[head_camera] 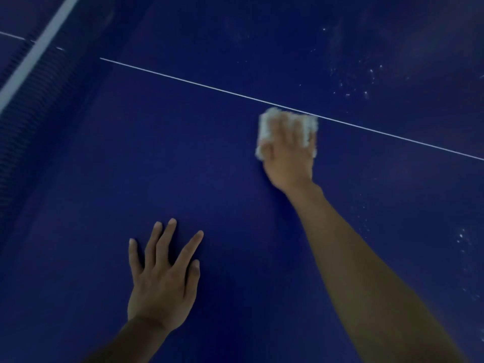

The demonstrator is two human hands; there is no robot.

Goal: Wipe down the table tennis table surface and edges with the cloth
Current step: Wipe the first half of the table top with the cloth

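Note:
The dark blue table tennis table (209, 166) fills the view, with a thin white centre line (199, 83) running from upper left to right. My right hand (288, 155) presses a bunched white cloth (264, 124) flat on the surface right at that line; the hand is motion-blurred and covers most of the cloth. My left hand (162, 273) rests flat on the table nearer to me, fingers spread, holding nothing.
The net (28, 106) with its white top band (39, 48) crosses the upper left corner. White specks and dusty smears (351, 79) lie on the surface at the upper right, with more specks (461, 237) along the right side.

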